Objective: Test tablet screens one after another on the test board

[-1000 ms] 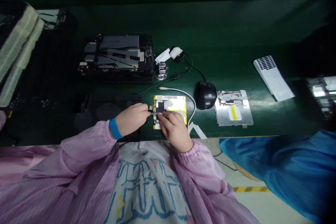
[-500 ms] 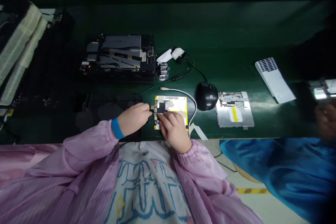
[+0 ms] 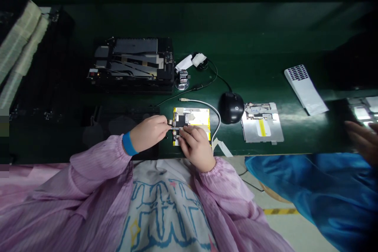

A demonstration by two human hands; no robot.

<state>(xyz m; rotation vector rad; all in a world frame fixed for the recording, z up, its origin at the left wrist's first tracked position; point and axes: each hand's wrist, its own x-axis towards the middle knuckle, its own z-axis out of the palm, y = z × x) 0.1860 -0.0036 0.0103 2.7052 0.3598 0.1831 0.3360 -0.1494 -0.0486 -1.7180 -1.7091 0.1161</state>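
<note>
The yellow-edged board (image 3: pixel 203 116) lies at centre, hardly shifted; the left hand (image 3: pixel 150 130) pinches a thin pale strip (image 3: pixel 175 128) at the board's left edge. The right hand (image 3: pixel 197 145) rests on top, its grip unclear to me. A co-worker's hand (image 3: pixel 362 136) has appeared far right; this close work seems undisturbed.

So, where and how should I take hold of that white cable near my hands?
Probably best to pinch the plug end, coming from above and the far side: there the white cable lies free beyond the yellow-edged module, while the rest bends around its right side toward the right hand.
</note>
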